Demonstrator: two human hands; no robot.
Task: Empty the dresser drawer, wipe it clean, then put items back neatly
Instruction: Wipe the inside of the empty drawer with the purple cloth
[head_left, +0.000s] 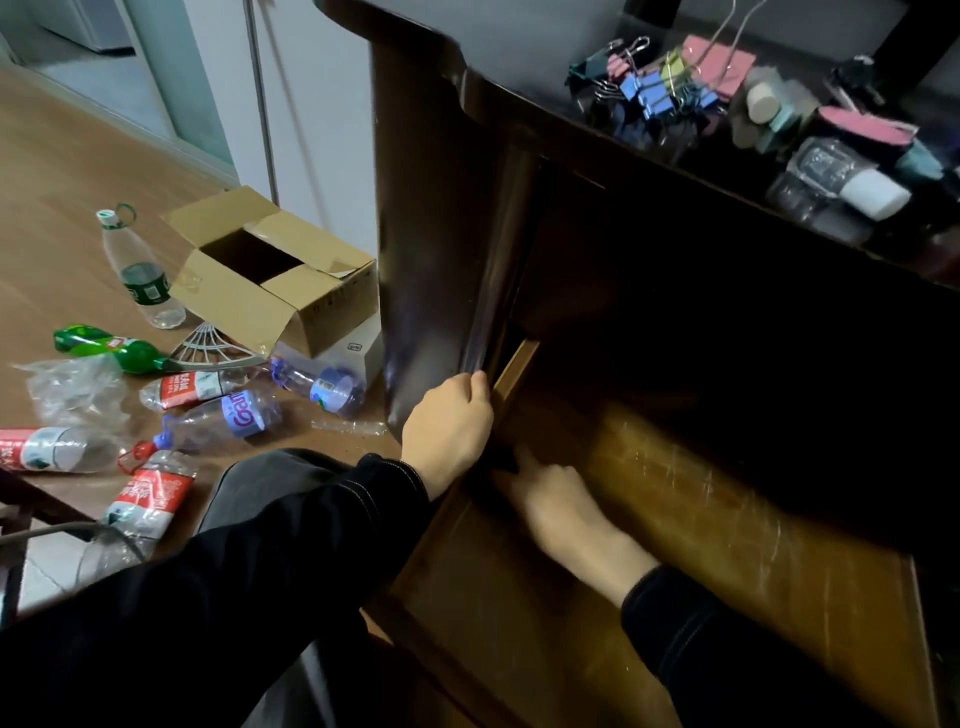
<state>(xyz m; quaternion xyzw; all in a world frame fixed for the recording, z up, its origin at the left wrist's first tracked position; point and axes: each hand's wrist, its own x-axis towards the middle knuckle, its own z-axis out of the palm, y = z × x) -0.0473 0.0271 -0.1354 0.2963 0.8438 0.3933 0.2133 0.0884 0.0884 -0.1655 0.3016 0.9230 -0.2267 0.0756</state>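
The dresser drawer (727, 519) is pulled out, and its scratched brown wooden bottom lies bare. My left hand (449, 431) grips the top of the drawer's left side wall, fingers curled over its edge by the dresser's dark side panel (436, 260). My right hand (556, 504) is inside the drawer, blurred, with fingers stretched along the bottom toward the left wall, touching a small dark patch there. The taken-out items sit on the dresser top (519, 88): coloured binder clips (649, 88), tape rolls (763, 104), clear plastic boxes (826, 176).
To the left, an open cardboard box (275, 270) stands on the wooden floor, with a white box beside it. Several empty plastic bottles (145, 270) and a crumpled plastic bag (72, 389) lie scattered there. My knee in dark trousers is below the left arm.
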